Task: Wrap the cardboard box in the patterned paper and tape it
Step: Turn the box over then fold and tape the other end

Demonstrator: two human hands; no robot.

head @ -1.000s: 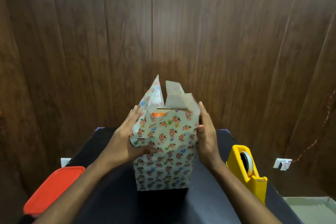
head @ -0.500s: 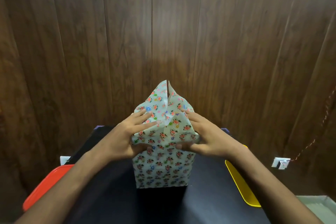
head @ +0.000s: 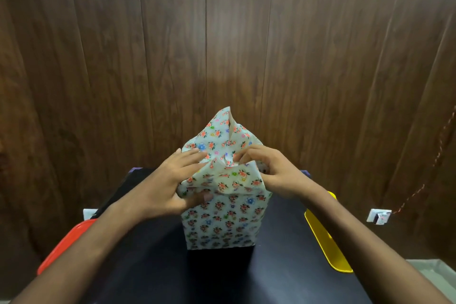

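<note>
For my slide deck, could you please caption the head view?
Both hands, left hand and right hand, fold floral paper over an upright box on a dark table.

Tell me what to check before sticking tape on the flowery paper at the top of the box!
1. Box standing upright on the black table: ok.
2. Left hand holding the flowery paper against the box side: ok.
3. Right hand pinching the front flap down: ok.
4. Back flap folded flat: not ok, it sticks up.
5. A free hand for tape: not ok, both are busy.
6. Tape within reach: cannot tell, only a yellow edge shows behind the right arm.
</note>
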